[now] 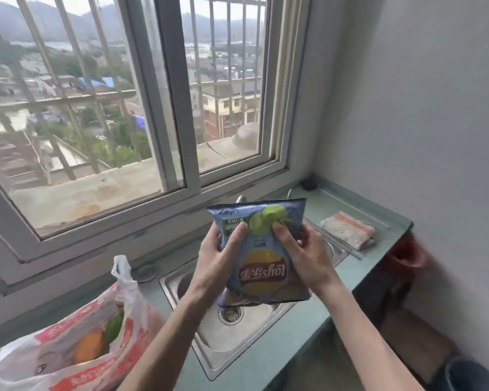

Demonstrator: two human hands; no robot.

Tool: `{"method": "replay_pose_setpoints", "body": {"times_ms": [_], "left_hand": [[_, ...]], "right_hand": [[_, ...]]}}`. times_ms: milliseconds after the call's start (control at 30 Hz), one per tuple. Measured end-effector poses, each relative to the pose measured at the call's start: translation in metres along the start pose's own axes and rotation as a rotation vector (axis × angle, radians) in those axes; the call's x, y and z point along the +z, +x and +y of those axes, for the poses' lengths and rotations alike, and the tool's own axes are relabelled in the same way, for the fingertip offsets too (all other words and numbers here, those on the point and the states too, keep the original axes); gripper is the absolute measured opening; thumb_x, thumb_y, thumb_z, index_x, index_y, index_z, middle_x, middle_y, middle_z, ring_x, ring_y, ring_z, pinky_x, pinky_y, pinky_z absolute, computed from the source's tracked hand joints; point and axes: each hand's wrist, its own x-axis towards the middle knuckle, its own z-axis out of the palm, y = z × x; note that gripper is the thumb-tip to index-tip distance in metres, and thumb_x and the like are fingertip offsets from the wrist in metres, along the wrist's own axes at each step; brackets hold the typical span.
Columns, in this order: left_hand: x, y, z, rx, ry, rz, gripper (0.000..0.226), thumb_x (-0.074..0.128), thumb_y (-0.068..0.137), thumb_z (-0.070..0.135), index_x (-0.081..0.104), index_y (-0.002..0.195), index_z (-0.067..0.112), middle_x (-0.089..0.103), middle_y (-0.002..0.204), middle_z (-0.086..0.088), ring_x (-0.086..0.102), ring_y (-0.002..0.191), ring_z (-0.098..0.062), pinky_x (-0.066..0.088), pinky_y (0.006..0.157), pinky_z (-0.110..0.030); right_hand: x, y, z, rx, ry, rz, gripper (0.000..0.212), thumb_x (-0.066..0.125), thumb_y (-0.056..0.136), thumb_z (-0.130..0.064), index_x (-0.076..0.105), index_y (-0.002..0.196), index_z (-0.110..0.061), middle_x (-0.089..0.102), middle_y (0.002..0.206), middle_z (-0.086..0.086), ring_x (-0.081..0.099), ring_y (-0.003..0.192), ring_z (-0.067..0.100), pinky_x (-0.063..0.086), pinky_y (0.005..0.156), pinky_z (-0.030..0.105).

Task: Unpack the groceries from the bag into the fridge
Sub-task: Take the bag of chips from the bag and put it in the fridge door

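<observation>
The two forearms reach up from the bottom edge, and both hands hold one chips bag (261,249) upside down in the air above the sink (223,334). The left hand (218,261) clasps the bag's left edge, thumb laid across the front and fingers wrapped behind. The right hand (302,252) clasps the right edge the same way, its thumb pressed on the green picture near the top. The bag is blue, with a yellow and red logo reading inverted, and it looks sealed and puffed. The steel sink basin below it shows only its drain (230,314). At eight o'clock from the hands, a white and red plastic bag (76,342) stands open on the counter (294,334), with something orange (89,345) and something green (113,327) inside; what they are cannot be told. At three o'clock a folded cloth (349,230) lies on the counter by the wall. At eleven o'clock is a barred window (141,94).
</observation>
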Motion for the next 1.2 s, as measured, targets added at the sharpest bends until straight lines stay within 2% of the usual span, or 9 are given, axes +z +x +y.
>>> {"method": "replay_pose_setpoints", "body": {"times_ms": [100, 167, 367, 467, 600, 733, 867, 1033, 1200], "left_hand": [[0.048, 0.002, -0.007, 0.003, -0.012, -0.084, 0.037, 0.052, 0.096, 0.043, 0.064, 0.124, 0.021, 0.077, 0.114, 0.0, 0.075, 0.104, -0.021, 0.062, 0.075, -0.032], [0.082, 0.001, -0.011, -0.003, 0.0, -0.13, 0.035, 0.05, 0.097, 0.047, 0.066, 0.121, 0.029, 0.076, 0.115, 0.0, 0.075, 0.104, -0.023, 0.063, 0.079, -0.039], [0.189, -0.007, -0.028, -0.025, -0.015, -0.19, 0.037, 0.055, 0.096, 0.049, 0.068, 0.116, 0.021, 0.079, 0.109, -0.006, 0.076, 0.099, -0.03, 0.062, 0.086, -0.047], [0.243, -0.015, -0.036, -0.023, 0.011, -0.245, 0.034, 0.055, 0.095, 0.048, 0.07, 0.11, 0.022, 0.08, 0.104, -0.004, 0.077, 0.096, -0.027, 0.063, 0.083, -0.042], [0.311, -0.029, -0.049, -0.024, 0.029, -0.351, 0.031, 0.055, 0.102, 0.047, 0.072, 0.113, 0.023, 0.078, 0.108, -0.006, 0.076, 0.099, -0.028, 0.062, 0.086, -0.047], [0.372, -0.05, -0.057, -0.025, 0.008, -0.441, 0.03, 0.053, 0.104, 0.038, 0.071, 0.114, 0.016, 0.08, 0.102, -0.005, 0.078, 0.093, -0.023, 0.062, 0.075, -0.031], [0.427, -0.068, -0.066, -0.07, -0.022, -0.54, 0.035, 0.053, 0.104, 0.04, 0.068, 0.12, 0.013, 0.079, 0.106, -0.008, 0.077, 0.096, -0.028, 0.063, 0.078, -0.038], [0.493, -0.078, -0.076, -0.093, -0.017, -0.653, 0.034, 0.051, 0.104, 0.041, 0.069, 0.117, 0.015, 0.08, 0.102, -0.006, 0.078, 0.092, -0.026, 0.061, 0.072, -0.031], [0.562, -0.078, -0.088, -0.141, -0.038, -0.789, 0.039, 0.049, 0.105, 0.045, 0.069, 0.118, 0.015, 0.078, 0.108, -0.012, 0.076, 0.099, -0.034, 0.06, 0.087, -0.05]], "right_hand": [[-0.05, -0.01, -0.001, 0.014, -0.019, 0.109, 0.02, 0.065, 0.094, -0.036, 0.068, 0.104, -0.018, 0.079, 0.091, -0.004, 0.077, 0.081, 0.017, 0.062, 0.066, 0.032], [-0.082, -0.018, -0.002, 0.012, -0.035, 0.166, 0.027, 0.066, 0.092, -0.042, 0.07, 0.106, -0.019, 0.079, 0.096, 0.001, 0.077, 0.087, 0.021, 0.063, 0.075, 0.04], [-0.181, -0.052, -0.008, 0.022, 0.038, 0.283, 0.024, 0.065, 0.096, -0.033, 0.07, 0.111, -0.015, 0.08, 0.099, 0.0, 0.077, 0.09, 0.017, 0.061, 0.072, 0.026], [-0.231, -0.073, -0.008, 0.011, 0.012, 0.348, 0.03, 0.059, 0.1, -0.034, 0.067, 0.12, -0.014, 0.078, 0.104, -0.01, 0.076, 0.097, 0.013, 0.062, 0.079, 0.028], [-0.295, -0.103, -0.002, 0.014, -0.006, 0.433, 0.036, 0.05, 0.102, -0.044, 0.065, 0.125, -0.021, 0.077, 0.111, -0.002, 0.075, 0.101, 0.017, 0.062, 0.084, 0.033], [-0.352, -0.133, 0.005, 0.021, -0.009, 0.527, 0.037, 0.05, 0.101, -0.043, 0.062, 0.125, -0.017, 0.078, 0.109, 0.002, 0.076, 0.098, 0.02, 0.063, 0.08, 0.036], [-0.401, -0.159, 0.009, 0.038, 0.007, 0.627, 0.04, 0.054, 0.099, -0.045, 0.062, 0.125, -0.016, 0.077, 0.109, 0.003, 0.076, 0.099, 0.021, 0.063, 0.083, 0.039], [-0.458, -0.185, 0.011, 0.068, 0.0, 0.754, 0.034, 0.054, 0.101, -0.041, 0.064, 0.123, -0.017, 0.077, 0.109, 0.004, 0.075, 0.099, 0.023, 0.062, 0.084, 0.042], [-0.514, -0.203, 0.009, 0.092, 0.003, 0.908, 0.033, 0.052, 0.104, -0.038, 0.065, 0.118, -0.011, 0.078, 0.102, 0.007, 0.076, 0.092, 0.025, 0.063, 0.077, 0.039]]}}
